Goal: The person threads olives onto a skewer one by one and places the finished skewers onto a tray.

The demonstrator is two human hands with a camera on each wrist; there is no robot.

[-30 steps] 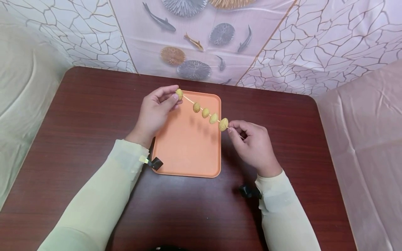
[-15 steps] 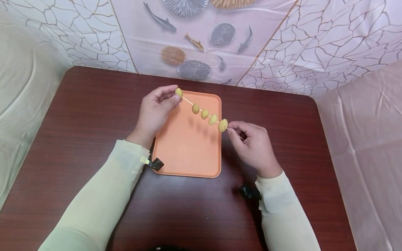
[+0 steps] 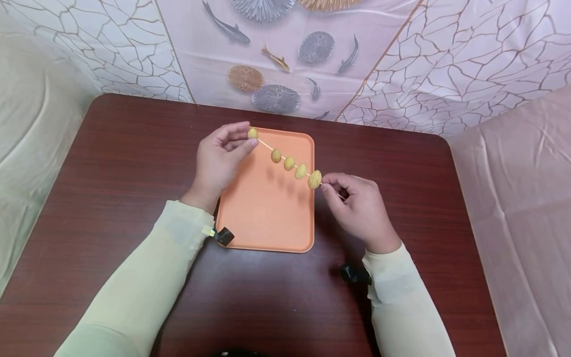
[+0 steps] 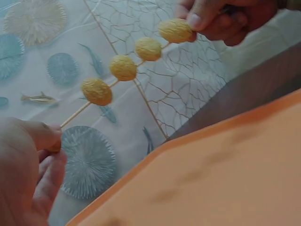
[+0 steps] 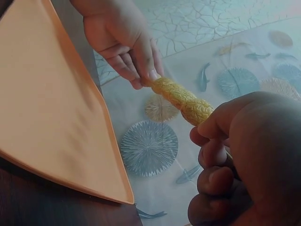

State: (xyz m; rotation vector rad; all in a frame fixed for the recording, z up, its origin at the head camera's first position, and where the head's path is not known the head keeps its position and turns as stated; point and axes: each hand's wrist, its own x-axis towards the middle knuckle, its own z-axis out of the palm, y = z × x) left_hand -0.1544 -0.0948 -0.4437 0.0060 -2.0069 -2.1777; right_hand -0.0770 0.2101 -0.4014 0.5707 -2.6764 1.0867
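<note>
A thin wooden skewer (image 3: pixel 265 144) is held aslant above an orange tray (image 3: pixel 263 218), threaded with several yellow, wrinkled oval pieces (image 3: pixel 289 163). My left hand (image 3: pixel 216 163) pinches the end piece (image 3: pixel 252 133) at the skewer's upper left between thumb and fingers. In the left wrist view, that end piece is mostly hidden by the thumb and fingers. Bare skewer separates it from the other pieces. My right hand (image 3: pixel 360 206) pinches the skewer at its lower right, right beside the largest-looking piece (image 3: pixel 314 179). A short stub of the stick shows past those fingers.
The tray lies on a dark reddish-brown table (image 3: pixel 401 163). Behind the table's back edge hangs a patterned sheet (image 3: pixel 276 49), with pale cloth (image 3: pixel 513 198) at the sides. Small black cameras (image 3: pixel 223 237) sit at both wrists.
The skewer's middle and lower end have shifted slightly left and toward me, and my right hand has moved a little left with them. Both hands keep their hold.
</note>
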